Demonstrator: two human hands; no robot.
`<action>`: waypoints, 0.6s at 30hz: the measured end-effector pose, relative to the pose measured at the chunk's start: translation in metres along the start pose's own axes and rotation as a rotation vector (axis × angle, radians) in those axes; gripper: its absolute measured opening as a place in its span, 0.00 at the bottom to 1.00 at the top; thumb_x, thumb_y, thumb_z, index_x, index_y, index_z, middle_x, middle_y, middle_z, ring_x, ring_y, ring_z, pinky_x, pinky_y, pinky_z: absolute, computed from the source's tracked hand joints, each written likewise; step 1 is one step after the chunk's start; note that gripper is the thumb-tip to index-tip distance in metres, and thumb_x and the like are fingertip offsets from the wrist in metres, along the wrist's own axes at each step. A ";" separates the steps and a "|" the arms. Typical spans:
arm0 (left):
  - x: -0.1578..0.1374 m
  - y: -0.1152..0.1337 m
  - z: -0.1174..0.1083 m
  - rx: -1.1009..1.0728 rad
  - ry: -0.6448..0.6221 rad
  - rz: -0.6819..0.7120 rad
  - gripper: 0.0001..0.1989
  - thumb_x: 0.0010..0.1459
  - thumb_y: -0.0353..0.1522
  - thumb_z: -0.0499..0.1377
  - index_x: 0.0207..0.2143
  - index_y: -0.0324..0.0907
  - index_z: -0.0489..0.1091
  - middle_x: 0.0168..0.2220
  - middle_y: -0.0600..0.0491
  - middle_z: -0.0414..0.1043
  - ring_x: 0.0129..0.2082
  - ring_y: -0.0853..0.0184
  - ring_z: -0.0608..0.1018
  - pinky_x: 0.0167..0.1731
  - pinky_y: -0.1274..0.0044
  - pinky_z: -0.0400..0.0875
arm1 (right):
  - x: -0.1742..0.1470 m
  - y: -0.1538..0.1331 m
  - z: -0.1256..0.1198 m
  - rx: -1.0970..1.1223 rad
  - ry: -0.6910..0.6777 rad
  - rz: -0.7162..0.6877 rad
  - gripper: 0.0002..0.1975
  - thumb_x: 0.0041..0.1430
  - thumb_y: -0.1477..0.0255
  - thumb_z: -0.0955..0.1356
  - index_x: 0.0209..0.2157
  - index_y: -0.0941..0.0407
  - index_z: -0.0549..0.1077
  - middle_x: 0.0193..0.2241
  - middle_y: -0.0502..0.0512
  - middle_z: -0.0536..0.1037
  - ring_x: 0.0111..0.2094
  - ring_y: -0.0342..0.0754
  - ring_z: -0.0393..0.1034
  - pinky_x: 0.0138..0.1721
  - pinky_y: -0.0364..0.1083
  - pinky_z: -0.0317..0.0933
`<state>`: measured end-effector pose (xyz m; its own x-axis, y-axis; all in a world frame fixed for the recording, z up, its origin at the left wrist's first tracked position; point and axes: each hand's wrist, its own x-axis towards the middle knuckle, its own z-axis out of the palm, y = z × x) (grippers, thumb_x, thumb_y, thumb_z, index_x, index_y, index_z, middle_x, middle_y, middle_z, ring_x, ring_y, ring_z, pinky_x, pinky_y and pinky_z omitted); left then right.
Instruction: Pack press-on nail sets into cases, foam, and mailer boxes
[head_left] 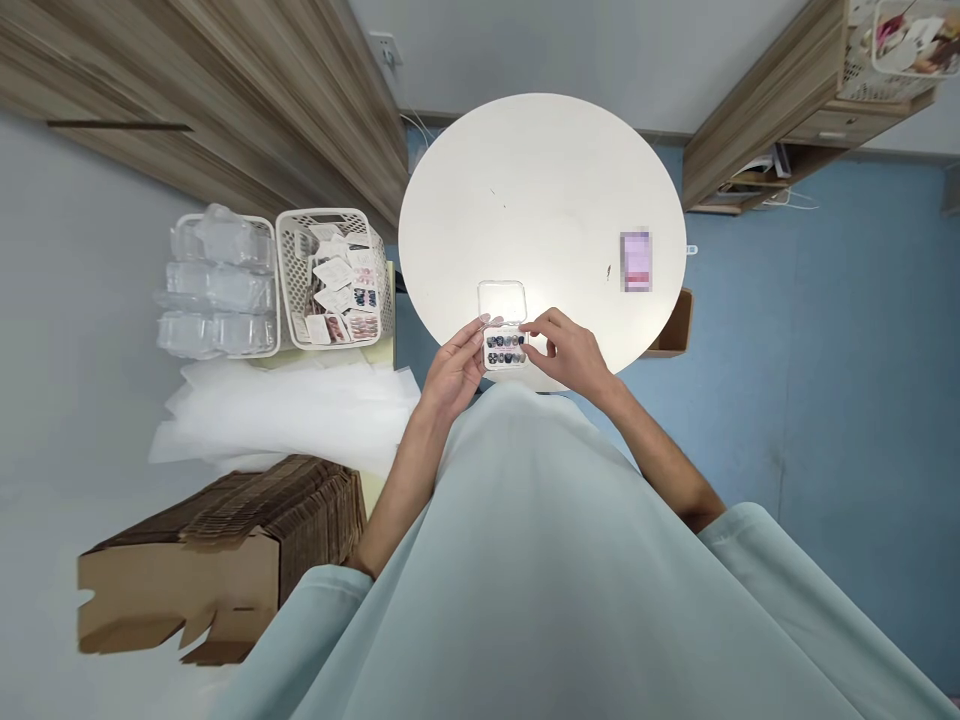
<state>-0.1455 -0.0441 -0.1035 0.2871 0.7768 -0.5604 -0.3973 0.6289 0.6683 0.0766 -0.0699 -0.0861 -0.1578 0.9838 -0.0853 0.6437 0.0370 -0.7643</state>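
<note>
A small clear plastic box point(505, 366) is held over the near edge of the white round table, its transparent lid point(502, 300) swung up and away from me. Inside lie two rows of dark and greyish press-on nails point(505, 342) on a pale backing. My left hand point(454, 370) grips the box by its left side, thumb and fingers near the hinge. At the opposite side, my right hand point(566, 350) has its curled thumb and forefinger against the right edge of the box and backing. Whether those fingertips pinch the box or only the backing is hard to see.
On the round table point(540, 150) lies a blurred purple-pink item point(636, 262) at the right. To the left stand a white basket point(283, 290) of carded nail sets, another basket holding clear plastic boxes point(217, 285), white foam sheets point(285, 410) and stacked flattened cardboard point(225, 550).
</note>
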 end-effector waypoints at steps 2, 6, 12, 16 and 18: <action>-0.002 0.001 -0.001 -0.004 -0.004 0.000 0.23 0.62 0.36 0.72 0.58 0.42 0.78 0.65 0.42 0.78 0.71 0.51 0.74 0.70 0.61 0.72 | 0.002 -0.002 0.000 0.027 0.026 0.003 0.12 0.71 0.63 0.72 0.53 0.49 0.82 0.47 0.55 0.79 0.29 0.44 0.70 0.34 0.46 0.64; -0.008 0.003 -0.003 -0.013 -0.017 -0.006 0.23 0.62 0.36 0.73 0.59 0.41 0.79 0.65 0.42 0.78 0.71 0.50 0.74 0.70 0.60 0.71 | 0.018 -0.001 -0.001 0.196 0.188 0.114 0.16 0.70 0.54 0.73 0.48 0.51 0.83 0.43 0.55 0.81 0.30 0.45 0.70 0.36 0.47 0.67; -0.016 0.002 -0.008 -0.032 -0.048 -0.029 0.24 0.61 0.36 0.73 0.59 0.41 0.79 0.65 0.41 0.78 0.70 0.51 0.75 0.70 0.60 0.70 | 0.050 0.009 0.007 0.480 0.161 0.325 0.30 0.65 0.39 0.71 0.37 0.54 0.81 0.37 0.55 0.82 0.26 0.44 0.69 0.28 0.46 0.65; -0.019 0.000 -0.013 -0.042 -0.039 -0.045 0.24 0.60 0.35 0.74 0.58 0.41 0.79 0.65 0.41 0.78 0.69 0.52 0.76 0.69 0.61 0.71 | 0.058 0.012 0.014 0.521 0.168 0.328 0.30 0.64 0.39 0.71 0.36 0.54 0.80 0.35 0.55 0.80 0.26 0.43 0.69 0.25 0.45 0.64; -0.020 -0.001 -0.014 -0.043 -0.030 -0.048 0.24 0.60 0.35 0.74 0.58 0.41 0.80 0.64 0.41 0.79 0.68 0.51 0.76 0.68 0.61 0.72 | 0.058 0.010 0.015 0.520 0.183 0.318 0.28 0.64 0.41 0.72 0.38 0.54 0.81 0.36 0.54 0.80 0.26 0.43 0.68 0.26 0.45 0.65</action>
<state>-0.1633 -0.0605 -0.1002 0.3324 0.7466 -0.5763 -0.4193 0.6643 0.6188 0.0629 -0.0149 -0.1082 0.1415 0.9484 -0.2838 0.1832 -0.3068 -0.9340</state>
